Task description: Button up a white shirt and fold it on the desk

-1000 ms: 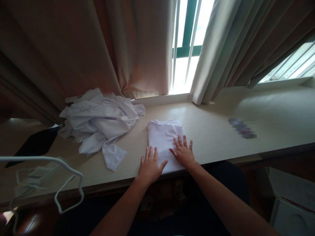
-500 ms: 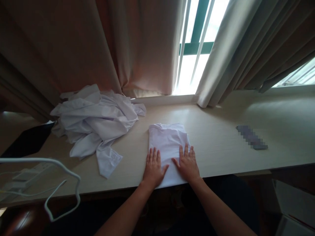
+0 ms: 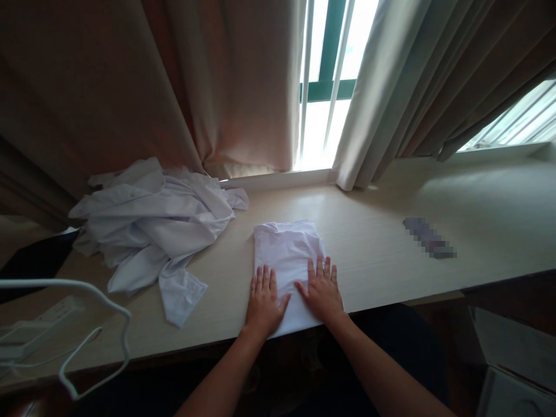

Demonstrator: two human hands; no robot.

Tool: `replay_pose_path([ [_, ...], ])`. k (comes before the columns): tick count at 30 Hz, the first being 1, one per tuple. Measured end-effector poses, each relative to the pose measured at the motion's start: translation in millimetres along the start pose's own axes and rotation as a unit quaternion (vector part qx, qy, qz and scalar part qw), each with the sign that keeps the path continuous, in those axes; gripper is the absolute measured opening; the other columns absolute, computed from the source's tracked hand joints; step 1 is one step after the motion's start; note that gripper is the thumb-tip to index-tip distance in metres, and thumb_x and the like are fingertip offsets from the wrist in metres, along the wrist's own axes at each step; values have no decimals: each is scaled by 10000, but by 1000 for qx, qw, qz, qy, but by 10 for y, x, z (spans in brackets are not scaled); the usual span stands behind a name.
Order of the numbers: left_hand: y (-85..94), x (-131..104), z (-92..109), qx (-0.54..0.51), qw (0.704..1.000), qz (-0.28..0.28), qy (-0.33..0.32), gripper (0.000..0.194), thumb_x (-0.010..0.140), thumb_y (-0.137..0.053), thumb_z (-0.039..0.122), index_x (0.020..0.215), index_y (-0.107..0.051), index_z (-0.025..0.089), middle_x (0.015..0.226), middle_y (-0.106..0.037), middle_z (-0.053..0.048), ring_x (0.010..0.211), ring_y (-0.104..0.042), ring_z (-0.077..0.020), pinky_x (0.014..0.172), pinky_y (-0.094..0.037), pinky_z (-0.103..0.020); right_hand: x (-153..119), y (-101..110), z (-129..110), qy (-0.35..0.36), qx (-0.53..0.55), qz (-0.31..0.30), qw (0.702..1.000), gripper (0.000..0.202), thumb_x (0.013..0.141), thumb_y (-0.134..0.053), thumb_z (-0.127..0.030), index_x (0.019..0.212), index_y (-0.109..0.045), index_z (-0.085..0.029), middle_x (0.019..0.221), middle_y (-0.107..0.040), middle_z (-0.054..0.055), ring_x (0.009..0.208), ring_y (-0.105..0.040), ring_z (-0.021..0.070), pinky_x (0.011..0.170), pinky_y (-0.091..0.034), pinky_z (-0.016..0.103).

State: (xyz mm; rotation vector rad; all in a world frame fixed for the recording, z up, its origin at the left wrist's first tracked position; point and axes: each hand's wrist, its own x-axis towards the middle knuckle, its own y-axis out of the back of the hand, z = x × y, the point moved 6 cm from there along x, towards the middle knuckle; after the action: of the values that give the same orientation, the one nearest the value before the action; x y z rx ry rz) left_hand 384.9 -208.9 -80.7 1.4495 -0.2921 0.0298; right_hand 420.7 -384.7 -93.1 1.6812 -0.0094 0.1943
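Note:
A white garment [image 3: 289, 246], folded into a flat rectangle, lies at the front edge of the table. My left hand [image 3: 264, 304] rests flat on its left side, fingers stretched forward and thumb pointing inward. On the right side my right hand [image 3: 322, 292] lies flat in the same manner, palm down. Neither hand grips anything. To the left spreads a crumpled heap of white cloth [image 3: 160, 214], with one piece hanging toward the front edge. The underside of the folded garment is hidden.
The pale wooden table [image 3: 365, 260] runs along curtains [image 3: 243, 87] and a barred window. A white cable [image 3: 117, 307] and a power strip [image 3: 47, 324] are at left, near a dark flat object [image 3: 35, 260]. A pixelated item [image 3: 428, 236] lies at right.
The view has turned slightly to the right, so everything appears shifted left. Both hands stay flat on the folded garment, with no visible change in the cloth.

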Motion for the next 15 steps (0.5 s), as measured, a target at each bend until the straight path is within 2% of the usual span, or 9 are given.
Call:
replay_pose_path([
  [6,-8,-54,-11,27,1000,-1,-16,804,950,-375,604,1538,-332,58,1632,-212,-202,1536,-149,-348,1234,-207,-542,-32,-20,15,-1,28,-14,1000,923,935,-303,-726,1587,-208,-80,1650,-69,227,1534,37,390,1210,-1,550],
  [10,13,-88,-36,33,999,-23,-24,811,947,-370,614,1534,-343,54,1627,-231,-206,1534,-158,-352,1234,-206,-538,-60,41,13,-8,32,-22,999,917,925,-297,-744,1570,-281,-93,1640,-132,236,1522,4,437,1173,61,630],
  [12,48,-35,-52,33,999,-31,-27,752,956,-383,569,1518,-380,69,1613,-281,-202,1527,-191,-348,1235,-200,-537,-40,133,-18,-3,26,-5,1000,870,944,-288,-714,1550,-333,-92,1637,-151,236,1520,12,446,1151,96,661],
  [15,116,187,-82,27,999,-24,-34,639,966,-409,445,1506,-405,104,1610,-311,-171,1526,-216,-314,1245,-197,-497,81,289,-131,37,21,36,998,800,975,-268,-656,1553,-328,-106,1653,-105,205,1528,50,413,1163,103,646],
])
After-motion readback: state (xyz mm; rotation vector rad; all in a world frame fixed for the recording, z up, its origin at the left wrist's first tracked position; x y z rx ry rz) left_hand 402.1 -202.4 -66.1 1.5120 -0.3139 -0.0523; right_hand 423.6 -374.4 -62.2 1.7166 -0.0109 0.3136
